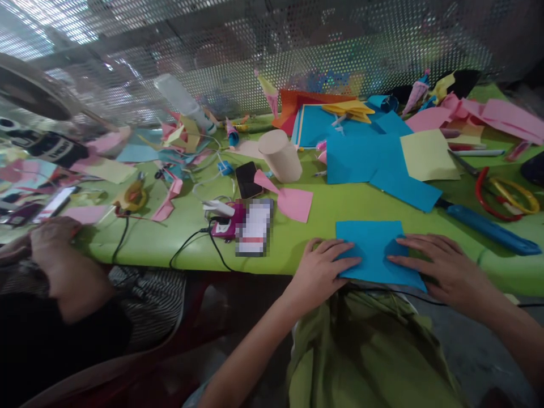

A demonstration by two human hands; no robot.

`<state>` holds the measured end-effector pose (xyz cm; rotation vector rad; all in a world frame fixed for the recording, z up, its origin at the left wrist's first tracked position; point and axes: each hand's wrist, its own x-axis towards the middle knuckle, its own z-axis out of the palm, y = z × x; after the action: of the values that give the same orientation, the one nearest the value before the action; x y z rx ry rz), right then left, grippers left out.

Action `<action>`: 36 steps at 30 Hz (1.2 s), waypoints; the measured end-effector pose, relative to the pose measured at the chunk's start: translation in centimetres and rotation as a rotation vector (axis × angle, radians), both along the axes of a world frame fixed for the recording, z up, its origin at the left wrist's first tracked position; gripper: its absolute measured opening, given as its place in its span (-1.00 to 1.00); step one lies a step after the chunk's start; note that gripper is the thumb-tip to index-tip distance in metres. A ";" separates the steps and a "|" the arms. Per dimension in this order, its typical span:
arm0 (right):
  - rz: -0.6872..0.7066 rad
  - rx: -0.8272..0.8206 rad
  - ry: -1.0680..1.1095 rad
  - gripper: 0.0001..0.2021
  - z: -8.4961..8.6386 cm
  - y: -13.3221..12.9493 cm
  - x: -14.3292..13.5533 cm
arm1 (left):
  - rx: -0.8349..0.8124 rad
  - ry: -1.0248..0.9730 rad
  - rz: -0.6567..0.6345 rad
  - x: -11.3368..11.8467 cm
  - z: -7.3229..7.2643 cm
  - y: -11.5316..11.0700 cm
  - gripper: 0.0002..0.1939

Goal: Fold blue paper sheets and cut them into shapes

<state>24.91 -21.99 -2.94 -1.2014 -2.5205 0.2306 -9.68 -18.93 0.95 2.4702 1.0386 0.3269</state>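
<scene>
A blue square sheet of paper (374,249) lies flat at the front edge of the green table (314,238). My left hand (321,266) rests on its left side with fingers spread. From the right, my right hand (442,263) lies over the right edge of the sheet, its fingers stretched apart. Beyond them are more blue sheets (365,158) and a pale yellow square (429,154). A pink cut piece (296,203) lies to the left of the blue sheet.
A phone (255,226), a purple box (227,224) with cables and a beige cylinder (280,156) stand left of centre. Scissors (501,195) and a blue-handled tool (488,226) lie right. Another person's hand (53,235) is at far left. A mesh screen (238,51) rises behind.
</scene>
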 end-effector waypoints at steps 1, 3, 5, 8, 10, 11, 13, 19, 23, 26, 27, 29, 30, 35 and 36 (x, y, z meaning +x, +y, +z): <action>-0.012 -0.007 0.032 -0.55 -0.1 0.0 0.0 | -0.012 -0.036 0.017 0.0 -0.1 -0.1 -0.66; -0.059 -0.036 0.105 -0.64 -0.1 0.0 -0.1 | -0.039 -0.117 0.065 0.0 -0.3 -0.2 -0.79; -0.139 -0.086 0.184 -0.76 0.1 0.1 -0.5 | -0.055 -0.193 0.139 0.4 -0.6 -0.2 -0.88; -0.251 -0.195 0.284 -0.69 0.9 0.5 -1.3 | -0.036 -0.248 0.297 1.4 -1.1 0.0 -0.94; -0.313 -0.247 0.309 -0.57 1.5 0.8 -2.1 | 0.001 -0.228 0.403 2.2 -1.5 0.3 -0.94; -0.350 -0.261 0.310 -0.53 1.7 1.0 -2.4 | 0.026 -0.212 0.447 2.5 -1.6 0.5 -0.92; -0.439 -0.279 0.299 -0.50 1.9 1.2 -3.1 | 0.078 -0.189 0.514 3.1 -1.9 0.9 -0.92; -0.684 -0.313 0.399 -0.56 0.7 0.6 -3.9 | 0.140 -0.167 0.598 3.6 -2.0 1.3 -0.77; -0.661 -0.230 0.420 -0.68 0.0 0.1 -3.6 | 0.050 -0.150 0.616 3.6 -1.8 1.4 -0.65; -0.486 -0.129 0.348 -0.75 0.0 0.1 -3.3 | -0.008 -0.147 0.626 3.7 -1.7 1.5 -0.61; -0.423 -0.103 0.324 -0.77 0.1 0.1 -3.3 | -0.016 -0.147 0.626 3.7 -1.7 1.5 -0.61; -0.346 -0.068 0.288 -0.80 0.2 0.2 -3.2 | -0.016 -0.146 0.624 3.7 -1.7 1.5 -0.61; -0.333 -0.058 0.278 -0.80 0.3 0.2 -3.2 | -0.014 -0.144 0.624 3.7 -1.6 1.6 -0.61; -0.335 -0.056 0.240 -0.78 0.2 0.3 -3.2 | -0.044 -0.135 0.642 3.8 -1.6 1.7 -0.61; -0.340 -0.053 0.236 -0.78 0.2 0.2 -3.2 | -0.049 -0.138 0.647 3.8 -1.6 1.7 -0.61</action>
<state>21.70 -21.76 -2.77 -1.5017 -2.0844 0.3327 -5.85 -17.18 -0.64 1.9715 1.7357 0.6452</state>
